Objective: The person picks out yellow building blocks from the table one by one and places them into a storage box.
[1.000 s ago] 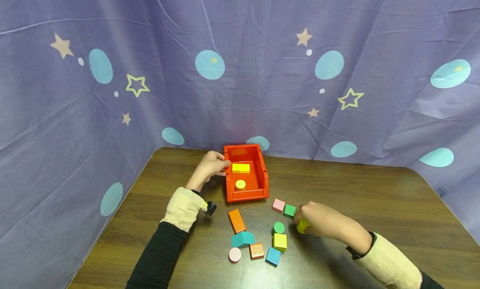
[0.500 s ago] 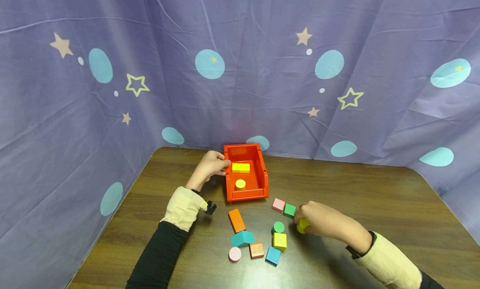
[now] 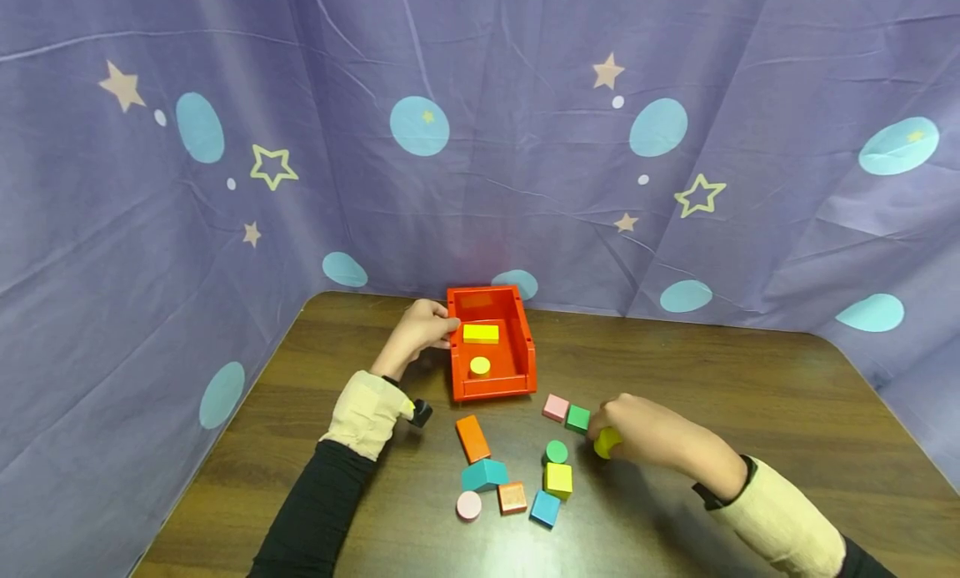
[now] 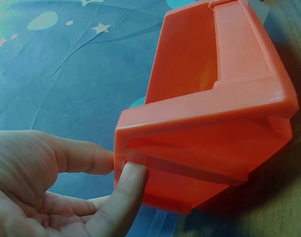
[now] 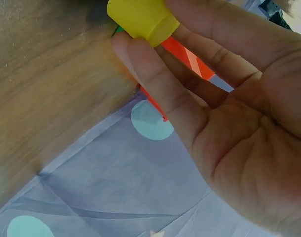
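Observation:
In the head view, my left hand holds the left wall of a red plastic bin. The left wrist view shows fingers on either side of the wall near a corner of this bin. Inside lie a yellow rectangular block and a yellow round block. To the right, my right hand pinches a yellow rounded block between its fingertips. That block shows a curved side in the right wrist view. Just left of those fingers sits a green block, beside a pink block.
Between the hands lie an orange block, a teal triangular block, a pink disc, an orange square, a blue block, a yellow cube and a green cylinder. A purple curtain hangs behind the table.
My right hand has risen very slightly with the yellow rounded block. The left hand and the bin keep their place; the whole view has shifted a little.

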### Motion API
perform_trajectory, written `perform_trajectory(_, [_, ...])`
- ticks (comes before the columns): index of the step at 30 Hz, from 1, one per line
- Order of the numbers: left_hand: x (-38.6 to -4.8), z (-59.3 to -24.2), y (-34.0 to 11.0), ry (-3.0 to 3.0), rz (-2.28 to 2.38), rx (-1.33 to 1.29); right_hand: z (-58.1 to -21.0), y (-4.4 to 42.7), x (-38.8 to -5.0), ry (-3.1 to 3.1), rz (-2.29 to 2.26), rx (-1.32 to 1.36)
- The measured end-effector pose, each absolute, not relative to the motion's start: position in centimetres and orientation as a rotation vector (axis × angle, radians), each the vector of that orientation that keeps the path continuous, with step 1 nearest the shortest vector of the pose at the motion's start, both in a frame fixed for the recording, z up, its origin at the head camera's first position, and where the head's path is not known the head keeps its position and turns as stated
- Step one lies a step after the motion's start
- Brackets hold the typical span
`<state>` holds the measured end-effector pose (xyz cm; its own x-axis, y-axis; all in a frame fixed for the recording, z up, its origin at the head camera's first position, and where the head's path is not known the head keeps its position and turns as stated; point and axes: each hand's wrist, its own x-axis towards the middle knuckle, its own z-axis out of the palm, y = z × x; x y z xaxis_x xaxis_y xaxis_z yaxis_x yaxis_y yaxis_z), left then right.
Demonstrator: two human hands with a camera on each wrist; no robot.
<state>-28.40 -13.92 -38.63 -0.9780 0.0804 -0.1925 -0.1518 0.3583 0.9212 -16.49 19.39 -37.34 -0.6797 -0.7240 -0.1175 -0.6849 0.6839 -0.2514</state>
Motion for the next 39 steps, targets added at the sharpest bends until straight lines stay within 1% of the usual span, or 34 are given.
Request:
perform_trajectory(11, [-28.2,-38.6,-14.0,2.424,1.645,-0.062,-36.0,19.4,-16.9,2.718,-0.335,-1.164])
perform_trajectory(18, [-28.2,-38.5,-13.9,2.428,1.652,-0.060,-35.1,19.2,-17.3,2.757,-0.309,-1.224])
perform_trajectory(28, [-28.2,-38.4,-13.9,2.413,1.668,-0.058,-33.3,18.3,-17.9,2.788,-0.327,-1.222])
perform_trajectory(39, [-28.2,-38.4,-13.9,2.416,1.657,-0.065,-31.7,16.8,-18.7,2.833,-0.348,-1.284])
